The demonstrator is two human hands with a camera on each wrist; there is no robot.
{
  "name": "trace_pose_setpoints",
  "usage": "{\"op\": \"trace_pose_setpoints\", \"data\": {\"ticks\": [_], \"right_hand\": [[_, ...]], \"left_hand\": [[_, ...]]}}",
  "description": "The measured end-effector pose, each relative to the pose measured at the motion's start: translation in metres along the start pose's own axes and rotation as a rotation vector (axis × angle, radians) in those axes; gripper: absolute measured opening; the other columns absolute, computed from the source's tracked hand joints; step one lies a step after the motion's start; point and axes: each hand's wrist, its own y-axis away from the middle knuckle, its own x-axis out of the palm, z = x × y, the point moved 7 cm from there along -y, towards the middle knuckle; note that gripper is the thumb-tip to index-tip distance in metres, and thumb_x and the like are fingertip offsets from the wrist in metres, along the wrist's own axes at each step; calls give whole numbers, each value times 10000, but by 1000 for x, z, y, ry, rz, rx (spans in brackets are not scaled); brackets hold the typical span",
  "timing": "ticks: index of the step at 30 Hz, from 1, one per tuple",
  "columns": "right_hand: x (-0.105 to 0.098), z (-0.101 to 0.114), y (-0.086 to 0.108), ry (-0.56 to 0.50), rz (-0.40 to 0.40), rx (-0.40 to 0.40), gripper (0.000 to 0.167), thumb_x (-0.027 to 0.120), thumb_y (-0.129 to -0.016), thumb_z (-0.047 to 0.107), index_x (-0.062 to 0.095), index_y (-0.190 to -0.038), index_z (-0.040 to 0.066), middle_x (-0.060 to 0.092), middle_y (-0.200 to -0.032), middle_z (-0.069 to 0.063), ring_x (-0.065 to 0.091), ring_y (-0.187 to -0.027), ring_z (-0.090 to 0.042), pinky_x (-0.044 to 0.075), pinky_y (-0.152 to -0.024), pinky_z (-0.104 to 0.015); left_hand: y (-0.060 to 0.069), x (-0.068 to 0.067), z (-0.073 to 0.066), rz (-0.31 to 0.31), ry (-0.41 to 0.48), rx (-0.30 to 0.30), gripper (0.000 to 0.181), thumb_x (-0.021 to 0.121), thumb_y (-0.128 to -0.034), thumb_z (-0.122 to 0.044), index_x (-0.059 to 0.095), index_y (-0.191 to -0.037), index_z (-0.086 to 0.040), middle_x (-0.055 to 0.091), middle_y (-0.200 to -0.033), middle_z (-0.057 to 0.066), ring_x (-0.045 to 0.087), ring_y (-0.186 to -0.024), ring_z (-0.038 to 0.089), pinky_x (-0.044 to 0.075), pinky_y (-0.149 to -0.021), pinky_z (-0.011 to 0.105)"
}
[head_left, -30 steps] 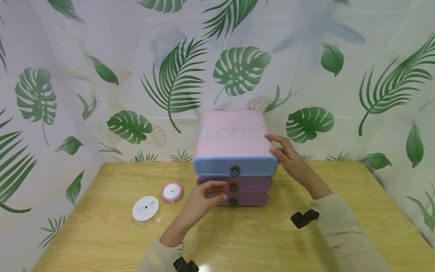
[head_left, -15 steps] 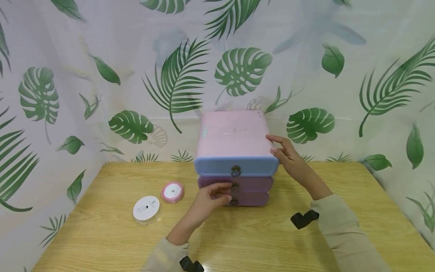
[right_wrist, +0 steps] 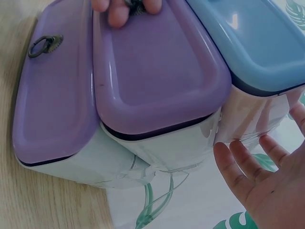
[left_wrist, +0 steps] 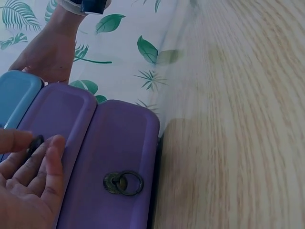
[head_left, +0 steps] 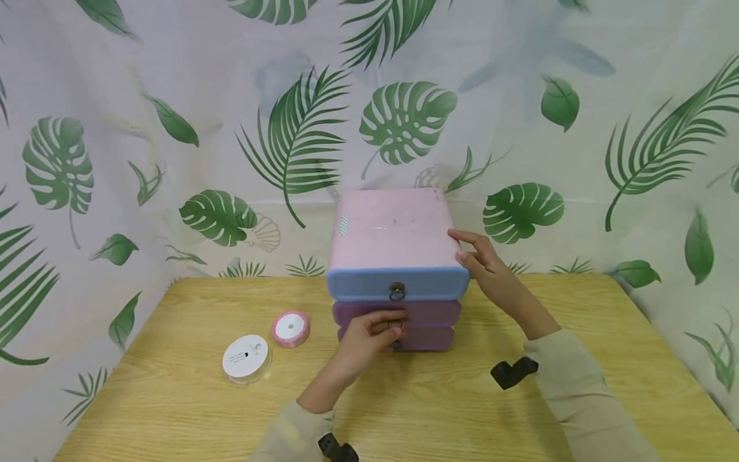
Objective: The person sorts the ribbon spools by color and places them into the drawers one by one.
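A small chest with a pink top (head_left: 398, 224) has a blue upper drawer (head_left: 358, 284), a purple middle drawer (head_left: 439, 313) and a purple bottom drawer (head_left: 430, 339). My left hand (head_left: 358, 343) pinches the middle drawer's ring pull (left_wrist: 35, 144), which its fingers partly cover. The bottom drawer's ring (left_wrist: 129, 183) hangs untouched in the left wrist view. With fingers spread, my right hand (head_left: 499, 279) touches the upper right side of the chest, also visible in the right wrist view. All three drawers look closed.
Left of the chest, a pink-rimmed spool (head_left: 290, 328) and a larger white spool (head_left: 246, 358) lie on the wooden table (head_left: 173, 398). A leaf-patterned cloth (head_left: 323, 237) hangs behind the table.
My left hand has moved right, from beside the middle drawer's ring onto it, and its fingers have closed around the ring. The right hand stays against the chest.
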Motion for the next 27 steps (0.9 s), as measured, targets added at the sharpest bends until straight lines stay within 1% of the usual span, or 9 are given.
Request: {"op": "trace_pose_setpoints", "data": {"ticks": [4,7,13,17,20,24,27], "right_hand": [[2,-1,0,14,2,10,459,345,-1058,222,257,-1492,104,156,-1535,-123,511,-1051,7,467,-819,-195],[2,-1,1,26,1,6,459,343,-1057,223,257,-1492,102,157,-1529,-133,519,-1016,-12,468,-804,-207],[-1,1,0,7,-7,-2,463,340,-1057,210,246,-1490,77,177,-1496,-163,545,-960,-8,486,-781,-199],[-1,-1,1,23,-3,14,466,343,-1055,221,250,-1492,89,167,-1515,-158,532,-958,-17,476,-785,-203],[-1,-1,1,16,1,2,461,341,-1056,210,251,-1488,77,146,-1533,-152,529,-938,-31,477,-779,-210],[-2,2,0,-17,5,-23,451,340,-1057,190,251,-1479,58,139,-1524,-146,544,-889,-45,489,-761,-207],[-2,3,0,-28,13,-24,450,338,-1058,195,245,-1477,60,136,-1513,-142,546,-881,-42,484,-755,-204]], "left_hand": [[1,0,3,-39,46,-6,339,543,-966,-50,567,-1288,56,625,-1243,249,694,-995,237,534,-740,232],[1,-1,5,-60,49,-17,326,543,-960,-36,582,-1272,49,635,-1229,244,709,-935,216,514,-701,206],[0,-2,3,-71,49,-1,316,545,-953,-40,599,-1254,42,652,-1198,241,714,-847,131,497,-667,189],[-1,-2,5,-80,57,-20,314,549,-949,-36,609,-1250,28,658,-1198,226,704,-811,80,491,-653,180],[-1,-2,8,-90,69,-48,321,553,-942,-37,615,-1254,6,660,-1207,207,690,-784,42,496,-659,186],[-2,-3,8,-97,76,-58,334,551,-931,-37,615,-1257,0,661,-1210,199,682,-767,21,485,-646,184],[-1,-2,7,-98,79,-61,338,552,-923,-32,618,-1253,1,665,-1205,196,682,-761,21,462,-621,169]]}}
